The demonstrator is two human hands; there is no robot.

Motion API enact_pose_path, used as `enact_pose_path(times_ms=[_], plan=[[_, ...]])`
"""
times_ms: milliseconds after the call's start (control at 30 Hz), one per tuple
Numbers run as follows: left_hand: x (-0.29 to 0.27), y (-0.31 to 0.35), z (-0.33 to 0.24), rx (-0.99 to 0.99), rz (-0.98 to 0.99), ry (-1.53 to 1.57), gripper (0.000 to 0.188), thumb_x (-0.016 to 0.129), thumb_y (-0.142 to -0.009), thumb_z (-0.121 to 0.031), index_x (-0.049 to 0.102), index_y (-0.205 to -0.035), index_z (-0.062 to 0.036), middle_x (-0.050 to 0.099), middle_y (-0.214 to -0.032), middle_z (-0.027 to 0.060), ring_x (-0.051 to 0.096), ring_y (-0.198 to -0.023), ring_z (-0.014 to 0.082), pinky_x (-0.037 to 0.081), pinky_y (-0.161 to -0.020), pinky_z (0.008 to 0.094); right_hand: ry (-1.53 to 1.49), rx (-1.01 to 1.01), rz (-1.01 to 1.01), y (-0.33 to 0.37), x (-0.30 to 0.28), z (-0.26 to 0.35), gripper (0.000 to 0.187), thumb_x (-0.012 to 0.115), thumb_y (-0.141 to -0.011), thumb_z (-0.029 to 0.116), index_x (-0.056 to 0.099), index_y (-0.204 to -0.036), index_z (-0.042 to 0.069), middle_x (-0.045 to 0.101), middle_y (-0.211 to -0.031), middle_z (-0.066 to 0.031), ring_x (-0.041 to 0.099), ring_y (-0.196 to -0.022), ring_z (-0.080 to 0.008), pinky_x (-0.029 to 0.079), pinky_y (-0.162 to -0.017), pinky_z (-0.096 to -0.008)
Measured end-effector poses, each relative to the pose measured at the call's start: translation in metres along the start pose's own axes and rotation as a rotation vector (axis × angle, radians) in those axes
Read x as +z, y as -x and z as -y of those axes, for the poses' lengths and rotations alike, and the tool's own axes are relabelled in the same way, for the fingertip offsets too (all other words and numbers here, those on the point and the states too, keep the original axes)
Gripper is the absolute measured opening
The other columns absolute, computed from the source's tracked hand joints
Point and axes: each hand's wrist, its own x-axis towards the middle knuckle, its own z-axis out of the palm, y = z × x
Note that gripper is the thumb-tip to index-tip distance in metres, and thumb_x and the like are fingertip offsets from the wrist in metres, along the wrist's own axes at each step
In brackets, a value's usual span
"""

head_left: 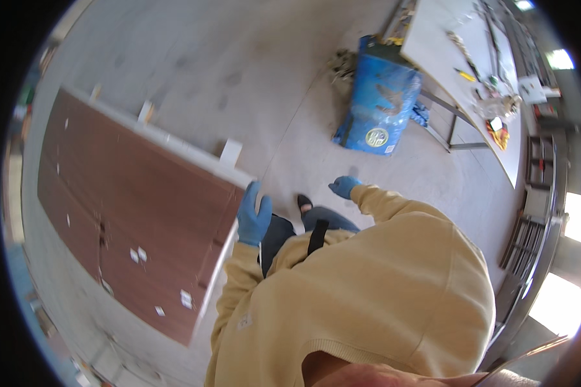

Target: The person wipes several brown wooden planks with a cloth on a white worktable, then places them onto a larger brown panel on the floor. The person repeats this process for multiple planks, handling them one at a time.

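Brown panel (148, 206) spreads across nine o'clock of your view, its near corner just beside your gloved left hand (254, 218), whose thumb stands well apart from the fingers; contact with the panel is hard to tell. Your gloved right hand (346, 187) hangs toward three o'clock, fingers seemingly curled, though I cannot tell whether it grips anything. Blue sack (377, 97) stands at one o'clock, white table (440, 58) at two.

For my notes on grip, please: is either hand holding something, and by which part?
Nothing appears held: the left hand is open near the brown panel; contact is unclear. The right hand shows no object.
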Motion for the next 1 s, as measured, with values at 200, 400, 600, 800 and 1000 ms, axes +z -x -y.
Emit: enact_pose_path(times_ms=[200, 400, 600, 800, 1000], plan=[[0.021, -0.099, 0.022, -0.178, 0.085, 0.178, 0.048, 0.067, -0.103, -0.021, 0.059, -0.143, 0.0054, 0.065, -0.142, 0.0198, 0.063, -0.13, 0.0269, 0.051, -0.109, 0.0383, -0.08, -0.012, 0.005, -0.102, -0.054, -0.015, 0.055, 0.051, -0.099, 0.052, 0.079, -0.118, 0.008, 0.073, -0.127, -0.0185, 0.066, -0.122, -0.0406, 0.05, -0.107, -0.0505], [0.023, -0.296, -0.001, -0.271, 0.297, 0.08, 0.049, 0.068, -0.102, -0.02, 0.059, -0.143, 0.0051, 0.066, -0.139, 0.0181, 0.064, -0.125, 0.0227, 0.053, -0.105, 0.0354, -0.139, -0.134, 0.126, -0.169, -0.151, -0.002, 0.047, 0.058, -0.096, 0.051, 0.081, -0.114, 0.014, 0.076, -0.12, -0.0152, 0.069, -0.117, -0.0383, 0.052, -0.102, -0.0513], [0.062, -0.533, -0.071, 0.032, 0.474, -0.029, 0.05, 0.066, -0.102, -0.015, 0.054, -0.147, 0.0053, 0.061, -0.147, 0.0232, 0.063, -0.132, 0.0289, 0.05, -0.111, 0.0395, -0.41, 0.131, -0.093, -0.224, -0.282, -0.005, 0.044, 0.061, -0.094, 0.05, 0.08, -0.114, 0.015, 0.076, -0.118, -0.0183, 0.07, -0.112, -0.0396, 0.053, -0.1, -0.0517], [0.165, -0.752, -0.158, 0.291, 0.661, -0.001, 0.049, 0.068, -0.101, -0.014, 0.056, -0.146, 0.0049, 0.06, -0.148, 0.0227, 0.06, -0.135, 0.0313, 0.048, -0.114, 0.0415, -0.879, 0.154, -0.258, -0.259, -0.452, -0.023, 0.043, 0.061, -0.093, 0.045, 0.079, -0.116, 0.014, 0.077, -0.112, -0.019, 0.072, -0.105, -0.041, 0.055, -0.096, -0.0498], [0.282, -0.902, -0.229, 0.232, 0.788, 0.072, 0.05, 0.066, -0.102, -0.017, 0.057, -0.146, 0.0034, 0.06, -0.149, 0.0212, 0.059, -0.137, 0.0314, 0.047, -0.114, 0.042, -0.88, 0.127, -0.372, -0.357, -0.589, -0.109, 0.042, 0.065, -0.092, 0.043, 0.079, -0.116, 0.012, 0.077, -0.11, -0.0186, 0.071, -0.107, -0.0398, 0.055, -0.096, -0.0488]])
